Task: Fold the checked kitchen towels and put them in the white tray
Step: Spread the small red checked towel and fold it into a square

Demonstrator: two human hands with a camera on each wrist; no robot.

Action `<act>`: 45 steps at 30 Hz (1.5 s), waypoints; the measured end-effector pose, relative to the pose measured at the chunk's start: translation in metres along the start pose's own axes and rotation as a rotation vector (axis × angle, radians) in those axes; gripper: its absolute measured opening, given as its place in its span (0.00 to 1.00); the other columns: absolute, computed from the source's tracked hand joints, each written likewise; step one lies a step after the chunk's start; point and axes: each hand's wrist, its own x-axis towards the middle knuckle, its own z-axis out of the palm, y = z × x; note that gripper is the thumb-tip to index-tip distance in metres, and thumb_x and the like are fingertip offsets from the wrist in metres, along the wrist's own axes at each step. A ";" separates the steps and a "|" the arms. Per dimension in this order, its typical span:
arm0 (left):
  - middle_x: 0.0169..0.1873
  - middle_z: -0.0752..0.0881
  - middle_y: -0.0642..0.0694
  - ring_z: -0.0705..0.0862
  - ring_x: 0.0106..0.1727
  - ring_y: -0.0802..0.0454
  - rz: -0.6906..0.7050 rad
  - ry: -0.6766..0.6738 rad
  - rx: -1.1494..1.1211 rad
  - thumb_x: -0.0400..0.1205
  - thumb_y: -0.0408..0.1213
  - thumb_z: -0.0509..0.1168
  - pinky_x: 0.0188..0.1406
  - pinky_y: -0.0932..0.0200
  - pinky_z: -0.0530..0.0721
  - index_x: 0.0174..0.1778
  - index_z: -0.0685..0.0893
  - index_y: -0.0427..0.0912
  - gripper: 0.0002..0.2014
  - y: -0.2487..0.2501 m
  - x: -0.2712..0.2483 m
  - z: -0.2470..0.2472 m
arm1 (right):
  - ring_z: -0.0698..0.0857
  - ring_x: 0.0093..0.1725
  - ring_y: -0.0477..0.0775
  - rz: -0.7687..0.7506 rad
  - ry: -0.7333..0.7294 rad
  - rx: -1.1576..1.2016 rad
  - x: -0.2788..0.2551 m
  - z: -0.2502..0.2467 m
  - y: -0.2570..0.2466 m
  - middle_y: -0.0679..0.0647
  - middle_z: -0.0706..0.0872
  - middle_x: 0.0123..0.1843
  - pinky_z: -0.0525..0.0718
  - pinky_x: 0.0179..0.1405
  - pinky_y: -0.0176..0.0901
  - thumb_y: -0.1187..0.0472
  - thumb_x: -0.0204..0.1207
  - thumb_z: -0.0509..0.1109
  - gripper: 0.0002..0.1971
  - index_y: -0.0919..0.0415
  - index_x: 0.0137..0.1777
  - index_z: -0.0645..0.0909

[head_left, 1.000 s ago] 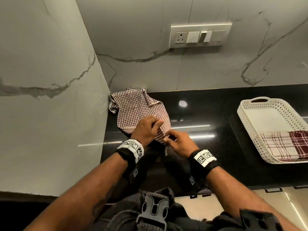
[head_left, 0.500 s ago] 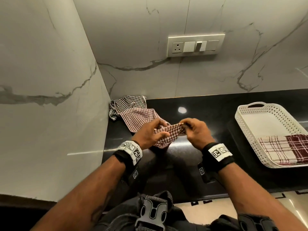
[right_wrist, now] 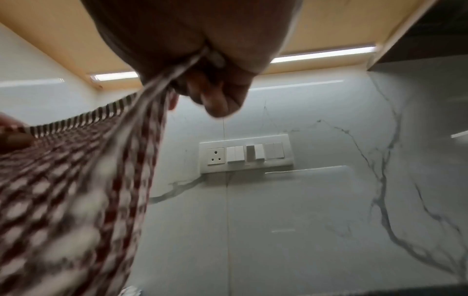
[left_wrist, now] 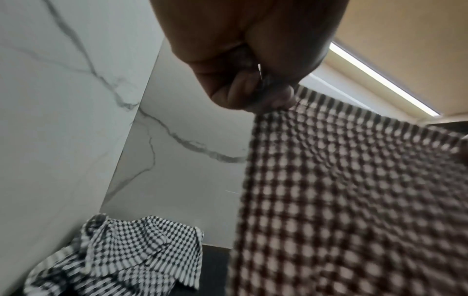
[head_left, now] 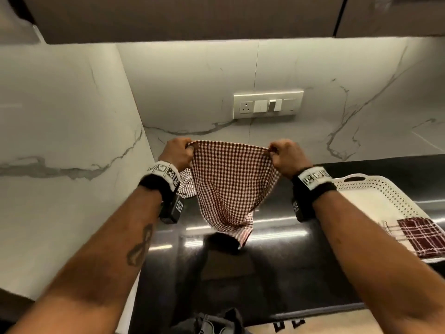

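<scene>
A red-and-white checked towel (head_left: 231, 182) hangs spread in the air above the black counter. My left hand (head_left: 179, 150) pinches its top left corner and my right hand (head_left: 284, 153) pinches its top right corner. The left wrist view shows the left hand (left_wrist: 255, 94) holding the red-and-white checked towel (left_wrist: 354, 200). In the right wrist view the right hand (right_wrist: 200, 88) grips the bunched towel (right_wrist: 76, 190). A black-and-white checked towel (left_wrist: 121, 254) lies crumpled in the counter's back left corner. The white tray (head_left: 375, 201) stands at the right and holds a folded dark red plaid towel (head_left: 423, 237).
The black counter (head_left: 277, 261) runs under the hanging towel. Marble walls close the back and the left side. A switch panel (head_left: 268, 106) is on the back wall. Dark cabinets hang overhead with a light strip (right_wrist: 321, 54) under them.
Both hands have risen from the counter and moved apart, lifting the red checked towel off the pile and spreading it open. The black-and-white towel stays in the corner.
</scene>
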 end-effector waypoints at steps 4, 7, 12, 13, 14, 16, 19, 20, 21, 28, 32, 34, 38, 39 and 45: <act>0.39 0.91 0.37 0.92 0.38 0.42 -0.063 0.044 -0.004 0.85 0.35 0.64 0.39 0.53 0.90 0.43 0.87 0.37 0.09 0.040 0.034 -0.036 | 0.88 0.50 0.66 0.088 0.086 -0.074 0.060 -0.040 -0.015 0.63 0.91 0.50 0.80 0.46 0.43 0.64 0.76 0.68 0.11 0.60 0.53 0.90; 0.44 0.91 0.33 0.88 0.46 0.35 -0.008 0.231 0.060 0.84 0.34 0.63 0.44 0.50 0.82 0.46 0.88 0.35 0.09 0.071 0.040 -0.065 | 0.89 0.51 0.67 0.005 0.290 0.032 0.082 -0.075 -0.035 0.65 0.92 0.49 0.84 0.50 0.47 0.59 0.72 0.69 0.13 0.63 0.51 0.91; 0.39 0.91 0.45 0.91 0.39 0.52 0.095 0.364 -0.151 0.87 0.44 0.60 0.43 0.57 0.89 0.50 0.87 0.40 0.13 0.124 0.003 -0.101 | 0.88 0.49 0.54 -0.103 0.572 0.265 0.065 -0.127 -0.044 0.58 0.92 0.51 0.78 0.53 0.31 0.64 0.78 0.71 0.07 0.63 0.51 0.89; 0.39 0.91 0.47 0.91 0.38 0.55 0.116 0.363 -0.172 0.87 0.45 0.60 0.40 0.57 0.90 0.51 0.86 0.41 0.13 0.130 -0.013 -0.100 | 0.87 0.48 0.50 -0.123 0.580 0.290 0.051 -0.132 -0.042 0.57 0.92 0.50 0.77 0.52 0.30 0.64 0.78 0.71 0.07 0.62 0.52 0.89; 0.39 0.91 0.48 0.91 0.38 0.57 0.128 0.358 -0.178 0.88 0.44 0.60 0.37 0.59 0.90 0.51 0.86 0.41 0.12 0.134 -0.033 -0.098 | 0.86 0.47 0.47 -0.135 0.569 0.301 0.033 -0.135 -0.038 0.57 0.92 0.50 0.77 0.52 0.29 0.64 0.78 0.71 0.07 0.62 0.52 0.89; 0.39 0.91 0.47 0.91 0.38 0.56 0.161 0.343 -0.156 0.88 0.44 0.61 0.35 0.58 0.90 0.52 0.86 0.42 0.11 0.127 -0.068 -0.086 | 0.86 0.47 0.45 -0.128 0.504 0.320 -0.003 -0.132 -0.029 0.55 0.92 0.49 0.77 0.52 0.29 0.64 0.78 0.72 0.07 0.61 0.53 0.90; 0.38 0.92 0.48 0.91 0.40 0.53 0.147 0.299 -0.114 0.86 0.47 0.64 0.39 0.56 0.88 0.47 0.86 0.50 0.08 0.096 -0.138 -0.043 | 0.86 0.45 0.35 -0.093 0.319 0.392 -0.083 -0.110 -0.008 0.49 0.91 0.45 0.77 0.48 0.20 0.68 0.76 0.75 0.07 0.59 0.52 0.90; 0.37 0.91 0.49 0.91 0.40 0.52 0.132 0.286 -0.109 0.84 0.46 0.66 0.39 0.56 0.86 0.46 0.86 0.51 0.06 0.084 -0.161 -0.027 | 0.85 0.44 0.30 -0.100 0.261 0.416 -0.109 -0.099 -0.003 0.48 0.90 0.44 0.74 0.46 0.16 0.71 0.75 0.75 0.09 0.61 0.51 0.90; 0.36 0.90 0.51 0.89 0.40 0.52 0.105 0.262 -0.076 0.83 0.42 0.68 0.39 0.58 0.83 0.45 0.87 0.50 0.04 0.072 -0.186 -0.008 | 0.84 0.44 0.28 -0.105 0.200 0.429 -0.136 -0.085 0.005 0.46 0.90 0.44 0.74 0.46 0.15 0.74 0.74 0.74 0.10 0.61 0.51 0.90; 0.48 0.91 0.44 0.88 0.50 0.45 -0.245 -0.112 0.081 0.81 0.41 0.67 0.52 0.52 0.84 0.54 0.89 0.45 0.10 0.012 -0.353 0.115 | 0.89 0.51 0.45 0.087 -0.317 0.281 -0.298 0.023 0.086 0.48 0.92 0.50 0.86 0.60 0.49 0.69 0.74 0.72 0.14 0.49 0.51 0.91; 0.44 0.90 0.50 0.88 0.47 0.52 -0.304 -0.276 0.060 0.83 0.41 0.69 0.49 0.58 0.80 0.47 0.89 0.50 0.04 0.017 -0.399 0.148 | 0.88 0.56 0.47 0.161 -0.508 0.208 -0.349 0.038 0.113 0.50 0.92 0.57 0.79 0.59 0.35 0.67 0.77 0.70 0.14 0.51 0.57 0.91; 0.40 0.89 0.54 0.87 0.44 0.55 -0.344 -0.310 0.048 0.84 0.42 0.68 0.48 0.58 0.80 0.43 0.86 0.56 0.05 0.017 -0.411 0.155 | 0.89 0.57 0.51 0.167 -0.530 0.200 -0.364 0.036 0.118 0.50 0.91 0.57 0.79 0.57 0.36 0.65 0.79 0.71 0.13 0.53 0.59 0.90; 0.42 0.90 0.52 0.88 0.43 0.56 -0.385 -0.316 0.040 0.83 0.44 0.69 0.49 0.56 0.83 0.49 0.89 0.50 0.05 0.022 -0.424 0.152 | 0.88 0.47 0.48 0.133 -0.530 0.231 -0.376 0.023 0.119 0.47 0.91 0.47 0.84 0.50 0.44 0.61 0.78 0.74 0.05 0.50 0.50 0.86; 0.40 0.90 0.54 0.87 0.42 0.58 -0.398 -0.329 0.020 0.83 0.44 0.69 0.46 0.57 0.82 0.48 0.89 0.51 0.04 0.024 -0.427 0.149 | 0.87 0.45 0.45 0.113 -0.546 0.233 -0.378 0.016 0.117 0.45 0.90 0.45 0.84 0.48 0.44 0.61 0.77 0.75 0.05 0.48 0.47 0.85; 0.41 0.91 0.56 0.89 0.44 0.62 -0.413 -0.467 -0.156 0.82 0.47 0.70 0.48 0.57 0.87 0.47 0.90 0.52 0.05 0.029 -0.432 0.113 | 0.89 0.42 0.43 0.136 -0.774 0.418 -0.369 -0.031 0.105 0.46 0.92 0.41 0.86 0.46 0.39 0.63 0.76 0.77 0.06 0.49 0.44 0.89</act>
